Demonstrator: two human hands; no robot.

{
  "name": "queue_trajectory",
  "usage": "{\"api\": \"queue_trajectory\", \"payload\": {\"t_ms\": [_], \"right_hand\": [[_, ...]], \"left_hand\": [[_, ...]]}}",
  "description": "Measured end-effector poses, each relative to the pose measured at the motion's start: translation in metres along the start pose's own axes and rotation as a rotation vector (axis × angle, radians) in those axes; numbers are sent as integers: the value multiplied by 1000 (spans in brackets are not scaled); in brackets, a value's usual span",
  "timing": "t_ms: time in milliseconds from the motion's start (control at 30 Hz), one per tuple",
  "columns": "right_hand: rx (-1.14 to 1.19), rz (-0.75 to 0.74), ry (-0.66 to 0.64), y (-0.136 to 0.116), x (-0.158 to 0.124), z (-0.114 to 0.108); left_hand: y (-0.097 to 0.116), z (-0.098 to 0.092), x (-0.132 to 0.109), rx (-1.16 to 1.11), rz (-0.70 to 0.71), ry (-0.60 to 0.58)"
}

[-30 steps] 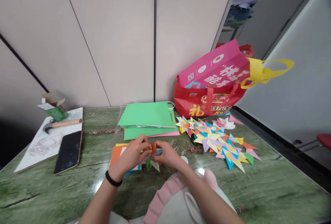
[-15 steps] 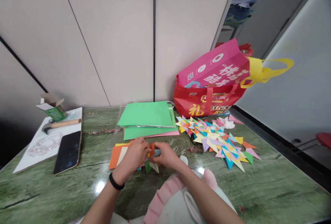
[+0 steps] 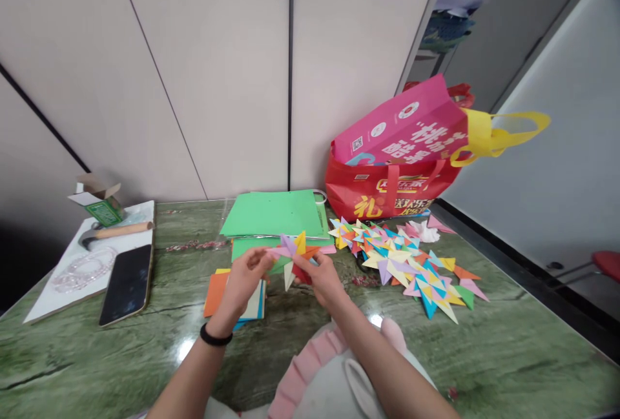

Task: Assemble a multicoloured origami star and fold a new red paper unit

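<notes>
A many-coloured folded paper star (image 3: 290, 252) is held up between my two hands, its points spread out in purple, yellow, orange, red, white, green and pink. My left hand (image 3: 249, 277) pinches the pink point at the star's left. On the right side, my right hand (image 3: 320, 275) grips the star by its orange and red points. Just below my left hand lies a stack of coloured paper squares (image 3: 216, 295), orange, cream and blue among them. Beyond the star rests a pile of green paper sheets (image 3: 274, 214).
Several finished paper stars (image 3: 411, 264) are heaped to the right, before a red bag (image 3: 358, 190) with a pink bag (image 3: 402, 122) in it. On the left are a phone (image 3: 126, 285), a hammer (image 3: 116, 232) and a small green box (image 3: 106, 210). A plush toy (image 3: 329, 380) lies under my arms.
The star has risen from low over the table and turned, its points now fanned out flat to view. Both hands have shifted apart to its two sides.
</notes>
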State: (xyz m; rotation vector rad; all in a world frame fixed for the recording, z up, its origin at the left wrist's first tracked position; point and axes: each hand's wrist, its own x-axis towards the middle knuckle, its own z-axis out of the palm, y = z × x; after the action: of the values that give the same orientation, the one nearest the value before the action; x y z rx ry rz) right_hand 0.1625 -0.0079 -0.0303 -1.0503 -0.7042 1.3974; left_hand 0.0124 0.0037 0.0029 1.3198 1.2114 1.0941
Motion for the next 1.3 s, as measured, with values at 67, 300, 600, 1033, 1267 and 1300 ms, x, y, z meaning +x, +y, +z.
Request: {"api": "queue_trajectory", "payload": {"t_ms": [67,300,600,1033,1267,1300], "right_hand": [[116,28,41,-1,1,0],[67,48,-54,1,-2,3],[-143,-201,-90,-4,2,-4],[-375,-325,38,6,6,-8],[-448,-241,-97,5,-1,-1],[-454,-244,-101,5,-2,0]], "left_hand": [[-2,9,-4,-77,-108,-84],[-15,33,-11,-230,-102,4],[-10,12,-3,-188,-172,3],[-9,22,-7,-276,-252,-124],[-13,23,-8,-58,-114,-7],[-12,23,-8,-37,-112,0]]}}
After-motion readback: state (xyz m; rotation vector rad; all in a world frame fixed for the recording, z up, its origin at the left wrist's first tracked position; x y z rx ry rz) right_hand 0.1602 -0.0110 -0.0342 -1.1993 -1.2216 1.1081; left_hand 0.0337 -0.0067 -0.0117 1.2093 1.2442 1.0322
